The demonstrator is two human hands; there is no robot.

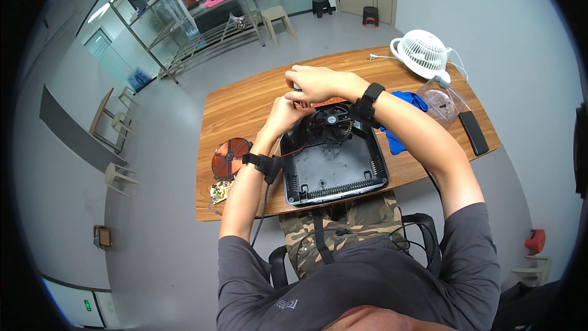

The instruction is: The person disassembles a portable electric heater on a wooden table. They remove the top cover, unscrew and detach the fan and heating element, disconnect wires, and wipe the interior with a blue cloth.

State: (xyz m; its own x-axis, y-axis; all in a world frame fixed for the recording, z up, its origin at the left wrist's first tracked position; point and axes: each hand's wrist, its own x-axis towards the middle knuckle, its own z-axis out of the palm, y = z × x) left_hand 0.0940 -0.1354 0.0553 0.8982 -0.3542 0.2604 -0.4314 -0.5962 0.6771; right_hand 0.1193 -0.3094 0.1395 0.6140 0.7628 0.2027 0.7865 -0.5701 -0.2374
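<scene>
A black plastic appliance housing [331,168] lies open side up on the table in front of me. A black cooling fan [331,124] sits in its far part. At the far left corner of the housing, my left hand [285,114] is closed, thumb pointing right; what its fingers grip is hidden. Just above it, my right hand [313,83] curls its fingers around a small dark thing, mostly covered, that I cannot make out. An orange strip [331,103] shows between the hands and the fan. A thin red wire [294,152] runs along the housing's left side.
Left of the housing lie a round copper-coloured coil [231,158] and a small circuit board [220,191]. To the right are a blue cloth [409,102], a clear plastic container [442,103] and a black oblong device [473,133]. A white basket-like fan [422,54] stands at the table's far right.
</scene>
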